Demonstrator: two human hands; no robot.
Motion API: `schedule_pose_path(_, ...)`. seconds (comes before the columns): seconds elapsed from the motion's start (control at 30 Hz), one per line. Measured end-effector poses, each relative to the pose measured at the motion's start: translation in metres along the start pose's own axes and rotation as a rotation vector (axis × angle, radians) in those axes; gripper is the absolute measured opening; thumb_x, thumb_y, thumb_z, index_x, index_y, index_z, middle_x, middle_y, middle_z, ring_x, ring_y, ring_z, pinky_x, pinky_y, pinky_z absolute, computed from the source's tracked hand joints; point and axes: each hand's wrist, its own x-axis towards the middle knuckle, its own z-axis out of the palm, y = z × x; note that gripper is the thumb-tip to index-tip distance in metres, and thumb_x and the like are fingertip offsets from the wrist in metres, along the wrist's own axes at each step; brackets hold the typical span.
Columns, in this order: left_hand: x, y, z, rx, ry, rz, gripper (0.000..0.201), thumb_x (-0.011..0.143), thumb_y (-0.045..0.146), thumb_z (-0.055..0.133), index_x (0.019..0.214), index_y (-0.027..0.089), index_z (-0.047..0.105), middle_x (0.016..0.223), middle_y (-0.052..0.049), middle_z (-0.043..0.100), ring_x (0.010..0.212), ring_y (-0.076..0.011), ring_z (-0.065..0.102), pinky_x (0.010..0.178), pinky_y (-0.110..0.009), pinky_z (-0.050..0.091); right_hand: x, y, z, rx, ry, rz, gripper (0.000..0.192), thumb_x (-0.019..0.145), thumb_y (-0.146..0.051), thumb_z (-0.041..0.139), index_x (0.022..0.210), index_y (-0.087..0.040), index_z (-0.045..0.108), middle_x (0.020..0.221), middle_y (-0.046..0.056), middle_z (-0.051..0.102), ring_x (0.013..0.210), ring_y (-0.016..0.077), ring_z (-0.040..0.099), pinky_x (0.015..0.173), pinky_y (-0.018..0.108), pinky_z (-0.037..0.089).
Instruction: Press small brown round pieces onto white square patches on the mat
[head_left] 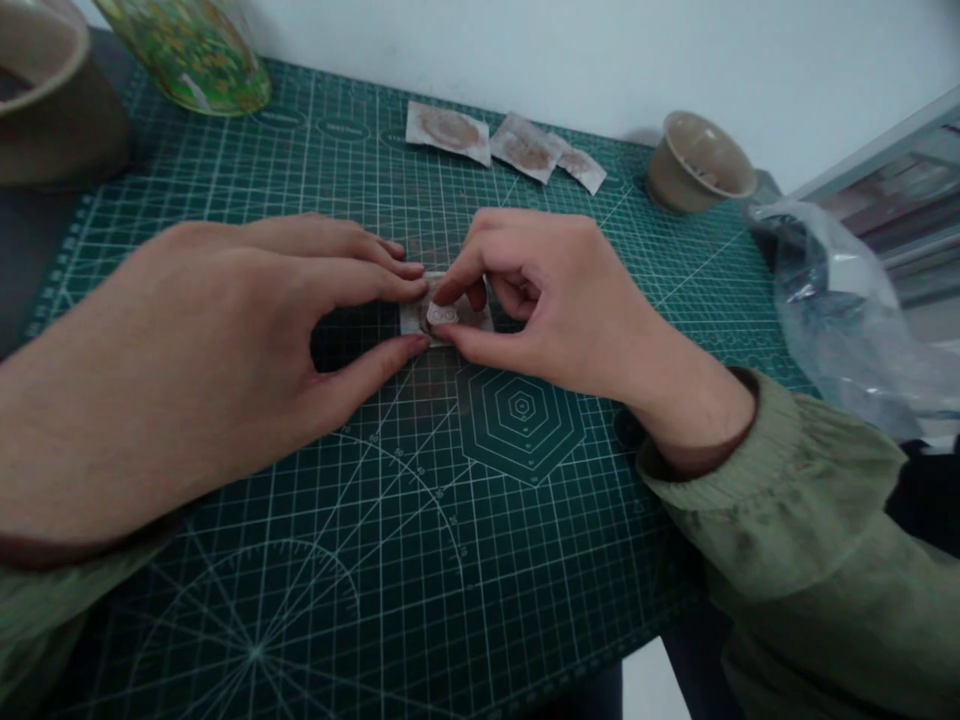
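At the upper left of the frame we record a round tan-brown pot (pixel 82 130), then a see-through vessel with a green-and-yellow pattern (pixel 214 70). Left of centre, our left hand (pixel 240 310) has thumb and forefinger spaced apart, tips at a small white, brown-stained rectangular sheet (pixel 411 318); whether they grip it we cannot tell. At centre, over that sheet, we note a small pale carved piece (pixel 443 315), pinched between thumb and forefinger of our right hand (pixel 555 300).
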Motion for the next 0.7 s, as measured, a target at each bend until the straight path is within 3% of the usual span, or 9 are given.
schedule_pose_path(0.2, -0.0030, -0.0032, 0.0012, -0.022, 0.002, -0.002, 0.039, 0.120, 0.066, 0.064, 0.143, 0.040, 0.083, 0.153, 0.008, 0.084, 0.136, -0.0338, 0.085, 0.122, -0.056, 0.069, 0.0003, -0.0019, -0.0006, -0.044, 0.066, 0.027, 0.013, 0.100, -0.023, 0.095, 0.096, -0.026, 0.082, 0.101, 0.004, 0.081, 0.093, 0.0262, 0.079, 0.091, 0.046, 0.066)
schedule_pose_path(0.37, -0.0028, -0.0018, 0.0014, -0.047, -0.004, -0.024, 0.041, 0.120, 0.064, 0.062, 0.147, 0.040, 0.083, 0.154, 0.009, 0.082, 0.138, -0.0328, 0.084, 0.129, -0.056, 0.065, 0.0002, 0.0039, 0.0014, 0.073, 0.005, -0.055, 0.011, 0.099, -0.021, 0.094, 0.098, -0.024, 0.083, 0.102, 0.004, 0.083, 0.088, 0.0221, 0.077, 0.085, 0.043, 0.065)
schedule_pose_path(0.47, -0.0001, 0.0021, 0.0004, -0.029, -0.017, -0.058, 0.048, 0.120, 0.069, 0.056, 0.141, 0.038, 0.087, 0.150, 0.009, 0.083, 0.134, -0.0331, 0.085, 0.129, -0.056, 0.065, 0.0009, 0.0041, 0.0019, -0.032, 0.094, -0.014, 0.015, 0.097, -0.024, 0.097, 0.097, -0.026, 0.083, 0.098, 0.004, 0.083, 0.089, 0.0247, 0.077, 0.084, 0.044, 0.063)
schedule_pose_path(0.63, 0.0030, 0.0047, -0.0010, -0.004, -0.013, -0.032, 0.050, 0.122, 0.066, 0.053, 0.141, 0.034, 0.086, 0.151, 0.004, 0.085, 0.132, -0.0327, 0.086, 0.119, -0.050, 0.070, 0.0013, 0.0001, 0.0001, -0.017, -0.038, 0.032, 0.012, 0.101, -0.026, 0.094, 0.100, -0.029, 0.083, 0.103, 0.002, 0.083, 0.091, 0.0233, 0.077, 0.087, 0.041, 0.063)
schedule_pose_path(0.7, 0.0031, 0.0043, -0.0014, 0.002, -0.017, -0.008, 0.049, 0.122, 0.064, 0.054, 0.139, 0.033, 0.087, 0.149, 0.002, 0.086, 0.130, -0.0319, 0.086, 0.115, -0.048, 0.069, 0.0002, 0.0019, -0.0012, -0.021, -0.011, 0.045, 0.010, 0.103, -0.030, 0.092, 0.100, -0.028, 0.084, 0.102, 0.003, 0.083, 0.093, 0.0243, 0.078, 0.087, 0.043, 0.063)
